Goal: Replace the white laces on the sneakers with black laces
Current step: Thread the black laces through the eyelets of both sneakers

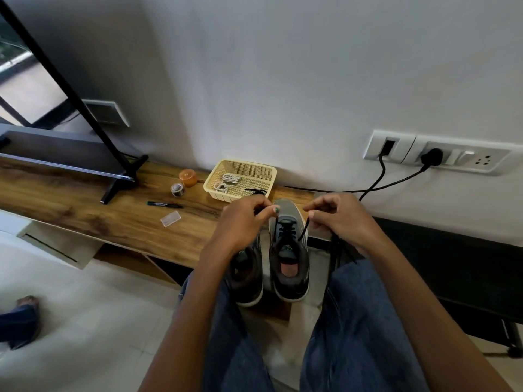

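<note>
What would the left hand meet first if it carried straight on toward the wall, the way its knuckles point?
Probably the cream basket holding the white laces: it sits just beyond the left hand, which pinches the black lace. Depth is unclear, so the hand might pass above its rim.

Bare wood at centre left of the shelf (85, 210) leaves passage; a pen (164, 205), tape roll (177, 190), basket (240, 179) and TV stand (119, 182) crowd the middle.

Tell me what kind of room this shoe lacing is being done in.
Most likely a living room or bedroom at home. A flat screen on black legs stands on a low wooden media bench against a plain wall, switch and socket plates sit low on that wall with cables plugged in, and the floor is pale tile.
</note>
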